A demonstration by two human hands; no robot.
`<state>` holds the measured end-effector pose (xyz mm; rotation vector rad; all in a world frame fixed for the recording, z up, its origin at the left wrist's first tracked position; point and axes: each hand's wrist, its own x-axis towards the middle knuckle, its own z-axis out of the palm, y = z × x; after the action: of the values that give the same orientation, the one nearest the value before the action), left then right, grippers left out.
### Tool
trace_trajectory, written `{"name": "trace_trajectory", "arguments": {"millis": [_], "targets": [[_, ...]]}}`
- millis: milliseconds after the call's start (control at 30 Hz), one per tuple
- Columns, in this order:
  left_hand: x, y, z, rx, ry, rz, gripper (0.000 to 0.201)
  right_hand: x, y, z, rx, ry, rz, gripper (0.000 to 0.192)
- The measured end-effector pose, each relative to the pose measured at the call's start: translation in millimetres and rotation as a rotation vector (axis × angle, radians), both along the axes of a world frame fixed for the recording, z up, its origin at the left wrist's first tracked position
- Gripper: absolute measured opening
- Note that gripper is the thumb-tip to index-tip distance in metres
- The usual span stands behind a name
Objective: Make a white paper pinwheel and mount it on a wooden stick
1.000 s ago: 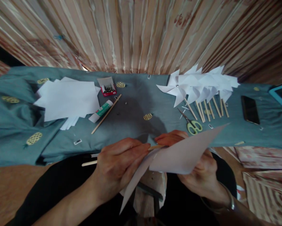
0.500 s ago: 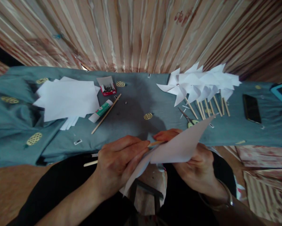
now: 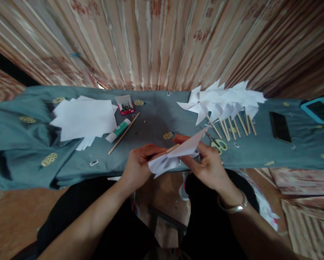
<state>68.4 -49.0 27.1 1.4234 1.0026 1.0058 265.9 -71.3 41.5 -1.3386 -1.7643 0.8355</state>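
Between my hands, just over the table's near edge, is a white paper pinwheel with a thin wooden stick against its back. My left hand is closed on the stick side, its fingertips partly hidden by the paper. My right hand grips the pinwheel from the right, fingers behind and around a curled blade. Scissors with pale green handles lie just beyond the right hand.
Finished pinwheels lie in an overlapping row at the back right, near a phone and a blue-framed device. On the left are white paper sheets, a glue tube, a loose stick and a red box of pins.
Both hands have moved forward toward the table with the pinwheel, which has turned so its blades face differently. My left hand has shifted right, and the view has tilted slightly.
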Motion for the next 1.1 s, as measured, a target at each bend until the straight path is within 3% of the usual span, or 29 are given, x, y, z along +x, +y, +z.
{"name": "trace_trajectory", "arguments": {"millis": [167,333,467,567,733,867,1100], "targets": [[9,5,-7.4,-0.352,-0.129,0.075,0.023,7,11,-6.3,-0.002,0.169,-0.048,0.034],[22,10,-17.4,-0.537,-0.335,0.129,0.038,17,25,-18.3,-0.015,0.315,-0.071,0.036],[35,15,-19.9,-0.652,-0.456,0.124,0.045,20,36,-31.6,-0.032,0.308,-0.093,0.034],[42,22,-26.2,-0.633,-0.478,0.217,0.043,20,43,-43.8,-0.011,0.211,-0.154,0.035],[47,37,-35.4,-0.548,-0.502,0.264,0.029,14,45,-54.5,0.06,-0.022,-0.217,0.032],[44,49,-29.0,-0.468,-0.518,0.293,0.018,11,42,-50.1,0.106,-0.11,-0.219,0.034],[26,59,-15.7,-0.34,-0.504,0.343,0.006,17,29,-32.0,0.086,-0.052,-0.178,0.028]]}}
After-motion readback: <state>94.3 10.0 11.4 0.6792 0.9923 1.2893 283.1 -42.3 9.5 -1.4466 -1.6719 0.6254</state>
